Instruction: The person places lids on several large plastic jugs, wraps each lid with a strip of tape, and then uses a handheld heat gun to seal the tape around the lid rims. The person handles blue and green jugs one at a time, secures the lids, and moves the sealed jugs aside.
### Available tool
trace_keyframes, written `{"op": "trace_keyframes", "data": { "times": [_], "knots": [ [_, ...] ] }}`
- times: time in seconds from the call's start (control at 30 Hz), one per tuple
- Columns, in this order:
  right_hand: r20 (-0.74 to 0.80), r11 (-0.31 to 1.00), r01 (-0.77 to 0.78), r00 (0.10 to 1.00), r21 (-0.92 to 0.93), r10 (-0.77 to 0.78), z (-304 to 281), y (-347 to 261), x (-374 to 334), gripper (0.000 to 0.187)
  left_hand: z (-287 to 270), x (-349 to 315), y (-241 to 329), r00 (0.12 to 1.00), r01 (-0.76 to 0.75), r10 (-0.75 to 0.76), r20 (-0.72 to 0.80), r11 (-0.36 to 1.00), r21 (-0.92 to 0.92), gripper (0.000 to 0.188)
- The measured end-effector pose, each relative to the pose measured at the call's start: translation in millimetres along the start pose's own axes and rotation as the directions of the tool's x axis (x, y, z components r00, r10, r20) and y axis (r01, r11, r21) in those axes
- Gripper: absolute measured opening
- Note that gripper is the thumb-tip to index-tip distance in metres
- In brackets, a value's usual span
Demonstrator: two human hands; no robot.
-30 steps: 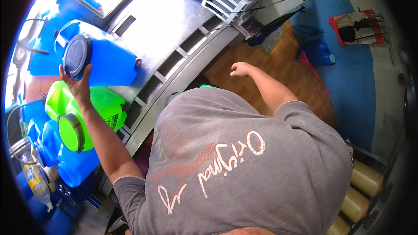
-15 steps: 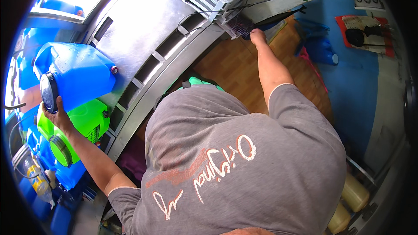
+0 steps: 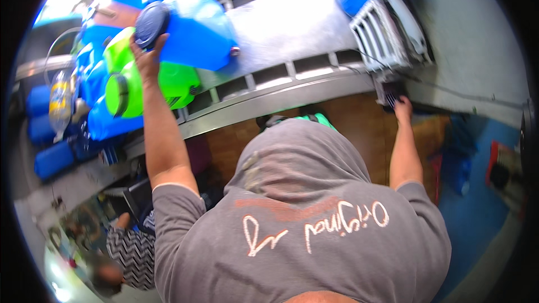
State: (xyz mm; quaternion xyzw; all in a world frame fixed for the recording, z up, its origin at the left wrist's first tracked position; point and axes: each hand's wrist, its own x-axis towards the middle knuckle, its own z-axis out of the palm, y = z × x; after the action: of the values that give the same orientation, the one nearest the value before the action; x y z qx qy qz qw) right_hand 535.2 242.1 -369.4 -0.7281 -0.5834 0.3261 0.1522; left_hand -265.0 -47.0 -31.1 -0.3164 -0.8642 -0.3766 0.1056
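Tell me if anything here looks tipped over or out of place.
The blue jerrycan and green jerrycan lie on their sides, stacked, caps facing out. The left hand touches the blue one's dark cap. No spill shows.

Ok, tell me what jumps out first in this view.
The bright blue jug and the lime green jug at upper left stand out most, with the left hand on the blue jug's dark round cap. The grey shirt fills the lower middle. At right, the right hand reaches to a dark thing under a white slatted rack.
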Motion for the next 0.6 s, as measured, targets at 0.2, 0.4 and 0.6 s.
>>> {"op": "trace_keyframes", "data": {
  "times": [0.2,0.4,0.6],
  "knots": [
    [0.238,0.974,0.143,0.954,0.175,-0.183,-34.2,-60.0,-42.6,0.022,-13.5,-9.1,31.4,0.996,0.029,-0.015,0.088,0.987,-0.160,0.115],
    [0.567,0.881,0.442,0.689,0.167,-0.453,-66.1,-179.7,-120.5,0.017,-25.0,-9.8,50.3,0.995,0.003,-0.003,0.095,1.000,0.000,0.119],
    [0.654,0.835,0.520,0.572,0.177,-0.495,-44.0,-291.3,-178.5,0.018,-36.7,-5.0,58.9,0.988,-0.009,-0.001,0.153,0.998,0.064,0.121]
  ]
}}
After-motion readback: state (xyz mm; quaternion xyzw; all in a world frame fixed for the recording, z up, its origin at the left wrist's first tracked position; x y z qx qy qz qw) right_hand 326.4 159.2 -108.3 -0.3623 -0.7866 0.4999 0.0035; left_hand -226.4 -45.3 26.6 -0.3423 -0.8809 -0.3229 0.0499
